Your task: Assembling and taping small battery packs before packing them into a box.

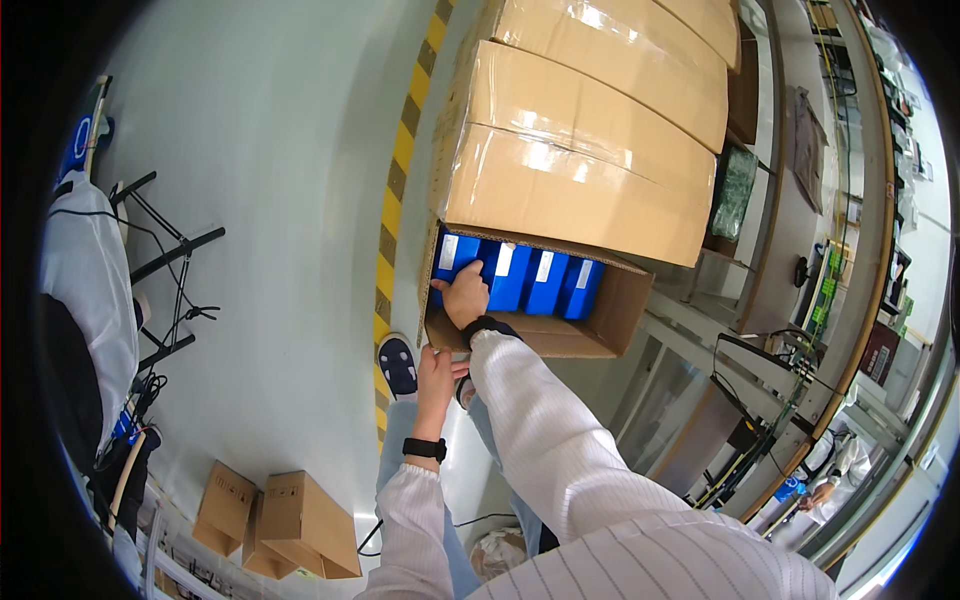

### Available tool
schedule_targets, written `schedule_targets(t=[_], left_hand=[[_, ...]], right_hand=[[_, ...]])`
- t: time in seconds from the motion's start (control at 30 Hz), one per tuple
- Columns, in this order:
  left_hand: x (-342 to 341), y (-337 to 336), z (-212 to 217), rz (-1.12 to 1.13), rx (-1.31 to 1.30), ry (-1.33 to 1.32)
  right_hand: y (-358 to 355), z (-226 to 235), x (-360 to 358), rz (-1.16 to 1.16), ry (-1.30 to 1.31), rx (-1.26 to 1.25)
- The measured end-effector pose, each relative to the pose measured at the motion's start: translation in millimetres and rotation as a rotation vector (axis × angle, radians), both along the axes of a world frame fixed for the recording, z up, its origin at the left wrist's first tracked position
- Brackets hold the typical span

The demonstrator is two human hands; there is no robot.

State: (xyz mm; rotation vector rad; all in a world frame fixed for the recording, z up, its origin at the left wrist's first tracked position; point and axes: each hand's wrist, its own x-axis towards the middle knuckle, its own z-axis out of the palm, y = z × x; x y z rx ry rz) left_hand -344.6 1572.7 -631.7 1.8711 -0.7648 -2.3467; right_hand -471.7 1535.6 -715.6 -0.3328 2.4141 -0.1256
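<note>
An opened cardboard carton [612, 318] holds a row of several blue boxes [543, 284] with white labels. My right hand [465, 294] reaches inside, its thumb and fingers gripping the leftmost blue box [445, 262] near its end. Part of that box is hidden under the hand. Below the carton's near left corner is my left hand [437, 378], its fingers apart and the tips close to the carton's edge; whether they touch it I cannot tell. Nothing shows in its grasp. Dark bands circle both wrists.
Taped cardboard cartons [590, 185] stand in a row beyond the open one. A yellow-and-black floor stripe [397, 190] runs along their left. Workbenches [870, 230] with cables line the right side. More cartons [305, 525] sit lower left; a black folding frame [165, 260] and a person in white are farther left.
</note>
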Motion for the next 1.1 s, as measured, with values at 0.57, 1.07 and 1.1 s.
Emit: schedule_targets(t=[0.57, 1.07, 1.1], left_hand=[[-19, -1, -5, 0.004, -0.03, 0.018], [8, 10, -24, -0.051, -0.088, 0.011], [5, 8, -23, -0.09, -0.152, -0.008]], right_hand=[[39, -31, -20, -0.018, -0.087, -0.1], [46, 9, -51, 0.109, -0.011, -0.17], [51, 13, -56, 0.093, -0.007, -0.165]])
